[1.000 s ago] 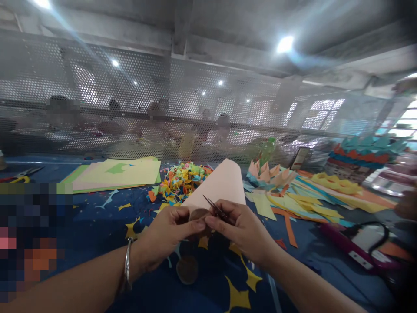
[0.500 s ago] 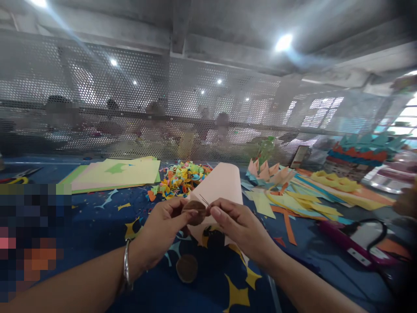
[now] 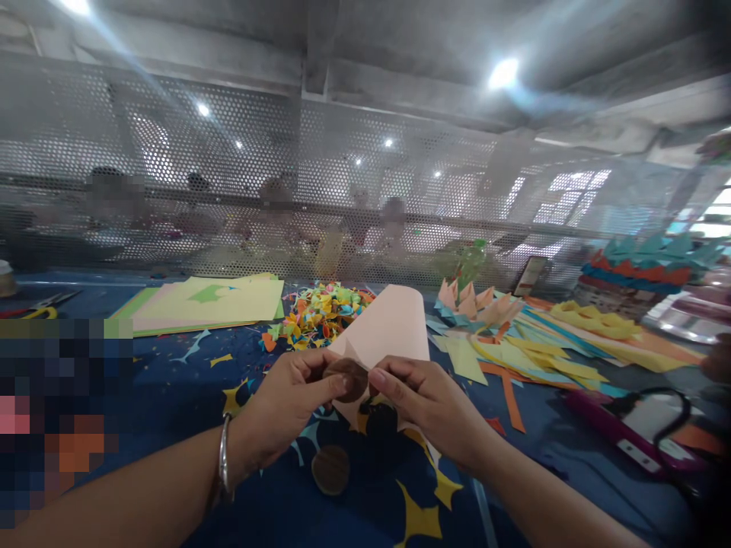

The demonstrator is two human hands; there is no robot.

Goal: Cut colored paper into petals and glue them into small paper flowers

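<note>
My left hand [image 3: 302,392] is closed on a brown round disc [image 3: 352,383], thumb on its near face and fingers behind it. My right hand [image 3: 408,388] is pinched at the disc's right edge; what lies between its fingertips is hidden. Below the hands, a second brown disc [image 3: 330,469] lies on the dark blue table cover [image 3: 274,502]. Just behind the hands stands a pale pink curled sheet of paper [image 3: 394,323]. Yellow paper offcuts [image 3: 419,517] are scattered to the right of the second disc.
Behind lies a heap of colourful paper scraps [image 3: 320,312]. A stack of paper sheets [image 3: 251,301] and scissors [image 3: 46,310] are at the left. Paper crowns [image 3: 480,304], paper strips [image 3: 537,354] and a purple device with a black cord [image 3: 622,434] are at the right.
My right hand has moved in against the disc's edge. The thin dark strands that stuck out from its fingertips no longer show. The disc has shifted slightly right.
</note>
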